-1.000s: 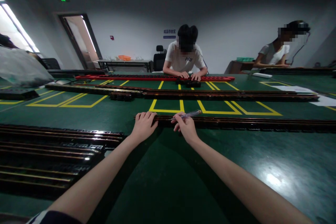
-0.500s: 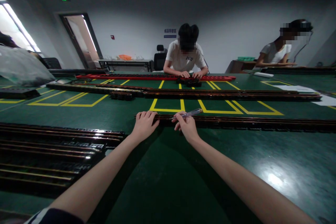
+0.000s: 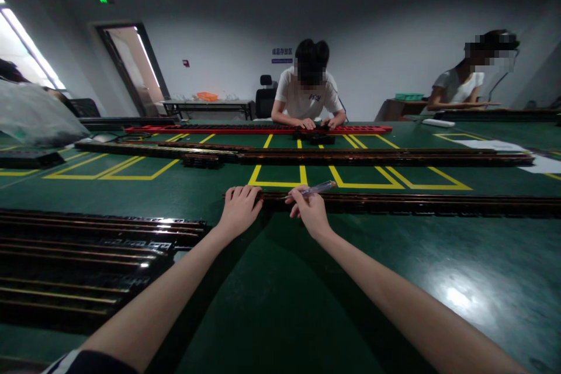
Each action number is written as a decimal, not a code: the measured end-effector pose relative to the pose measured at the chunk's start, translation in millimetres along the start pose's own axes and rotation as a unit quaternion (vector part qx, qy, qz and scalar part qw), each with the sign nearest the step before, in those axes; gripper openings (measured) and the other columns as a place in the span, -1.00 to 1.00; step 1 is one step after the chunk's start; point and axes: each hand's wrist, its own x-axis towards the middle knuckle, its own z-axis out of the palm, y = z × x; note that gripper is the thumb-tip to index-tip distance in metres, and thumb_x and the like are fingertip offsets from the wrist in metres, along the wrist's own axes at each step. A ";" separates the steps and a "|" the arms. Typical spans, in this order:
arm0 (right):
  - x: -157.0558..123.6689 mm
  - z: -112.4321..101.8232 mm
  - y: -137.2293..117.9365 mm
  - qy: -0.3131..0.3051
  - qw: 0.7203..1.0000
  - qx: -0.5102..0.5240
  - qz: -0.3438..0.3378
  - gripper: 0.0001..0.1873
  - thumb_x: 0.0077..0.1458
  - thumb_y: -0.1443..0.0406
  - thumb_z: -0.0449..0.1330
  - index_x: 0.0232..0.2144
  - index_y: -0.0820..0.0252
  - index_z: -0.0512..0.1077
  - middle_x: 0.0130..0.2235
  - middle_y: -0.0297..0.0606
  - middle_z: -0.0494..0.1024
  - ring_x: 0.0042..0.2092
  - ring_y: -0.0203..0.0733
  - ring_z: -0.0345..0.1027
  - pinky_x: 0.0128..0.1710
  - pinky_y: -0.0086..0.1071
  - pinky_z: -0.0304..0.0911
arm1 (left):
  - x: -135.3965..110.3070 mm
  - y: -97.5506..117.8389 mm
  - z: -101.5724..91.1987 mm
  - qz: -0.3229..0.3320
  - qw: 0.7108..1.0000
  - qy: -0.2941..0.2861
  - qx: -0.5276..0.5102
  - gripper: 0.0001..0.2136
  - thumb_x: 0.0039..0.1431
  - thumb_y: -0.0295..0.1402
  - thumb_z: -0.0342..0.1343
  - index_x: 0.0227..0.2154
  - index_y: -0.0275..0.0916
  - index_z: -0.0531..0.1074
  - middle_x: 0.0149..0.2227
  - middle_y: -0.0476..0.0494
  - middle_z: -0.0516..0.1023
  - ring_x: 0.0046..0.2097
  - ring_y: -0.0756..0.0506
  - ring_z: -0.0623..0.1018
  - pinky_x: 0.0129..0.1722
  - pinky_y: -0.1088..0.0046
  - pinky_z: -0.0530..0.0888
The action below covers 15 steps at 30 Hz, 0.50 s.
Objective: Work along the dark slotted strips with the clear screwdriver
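Note:
A long dark rail with copper-coloured strips lies across the green table in front of me. My left hand grips its left end, fingers curled over the far side and thumb on the near side. In my right hand is a screwdriver with a clear handle, pinched between thumb and fingers. The handle points up to the right. Its thin shaft slants down left to the rail between my hands; whether the tip touches a part there, I cannot tell.
Similar rails are stacked at left, by my left forearm. More rails lie beyond yellow tape markings. Across the table a person works at a red rail; another person sits far right. Papers lie at right.
The whole view has shifted very slightly. Both my hands keep their places and grips on the rail and screwdriver. The person opposite has moved a hand a little.

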 end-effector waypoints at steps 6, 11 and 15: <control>-0.5 -0.5 1.2 -0.004 1.000 0.006 -0.004 -0.71 0.08 0.10 0.14 -0.46 0.21 0.38 -0.44 -0.28 0.51 -0.60 -0.39 0.31 -0.64 -0.50 0.24 | -0.5 1.9 0.2 0.001 1.000 0.008 0.014 -0.68 0.25 -0.32 -0.15 -0.02 -0.27 0.35 -0.03 -0.23 0.47 0.01 -0.23 0.39 0.08 0.13 0.21; -0.9 -1.3 -1.5 -0.008 1.000 0.010 0.019 -0.75 0.08 0.14 0.15 -0.44 0.22 0.38 -0.42 -0.28 0.52 -0.60 -0.39 0.33 -0.64 -0.51 0.23 | -0.6 0.9 1.3 0.006 1.000 0.012 0.008 -0.68 0.25 -0.33 -0.16 -0.02 -0.27 0.35 -0.02 -0.23 0.47 0.03 -0.23 0.38 0.10 0.09 0.19; -1.1 -0.8 -2.8 -0.011 1.000 0.010 0.021 -0.75 0.07 0.13 0.17 -0.44 0.22 0.38 -0.42 -0.28 0.53 -0.60 -0.38 0.33 -0.66 -0.51 0.22 | -0.4 -0.3 3.3 0.010 1.000 0.016 -0.002 -0.68 0.25 -0.34 -0.17 -0.02 -0.25 0.35 -0.02 -0.23 0.46 0.03 -0.22 0.38 0.11 0.07 0.18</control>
